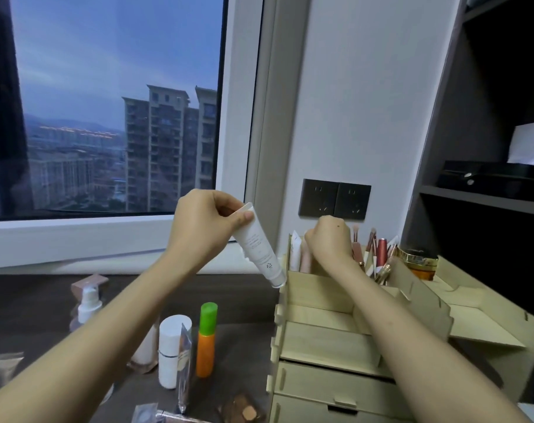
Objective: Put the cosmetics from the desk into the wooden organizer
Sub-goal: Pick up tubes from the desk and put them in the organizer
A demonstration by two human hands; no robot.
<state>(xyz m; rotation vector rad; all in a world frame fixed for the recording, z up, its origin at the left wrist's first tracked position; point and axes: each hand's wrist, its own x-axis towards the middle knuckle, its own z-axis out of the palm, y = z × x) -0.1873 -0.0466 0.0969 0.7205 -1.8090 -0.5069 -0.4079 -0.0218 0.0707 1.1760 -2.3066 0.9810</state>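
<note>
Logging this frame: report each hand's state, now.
Left hand: grips the white tube by its flat end.
Right hand: curled over the wooden organizer; a grip cannot be told.

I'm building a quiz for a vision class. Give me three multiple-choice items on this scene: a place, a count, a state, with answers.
1. Where does the orange bottle with the green cap stand? A) on the desk, left of the wooden organizer B) inside the organizer C) lifted off the desk
2. How many wall socket plates are above the organizer? A) one B) two C) four
3. How does the left hand hold the white tube? A) flat on the desk B) upright C) tilted, cap end down

1 A: its base rests on the desk. 2 B: two dark plates sit side by side. 3 C: the cap points down beside the organizer's edge.
</note>
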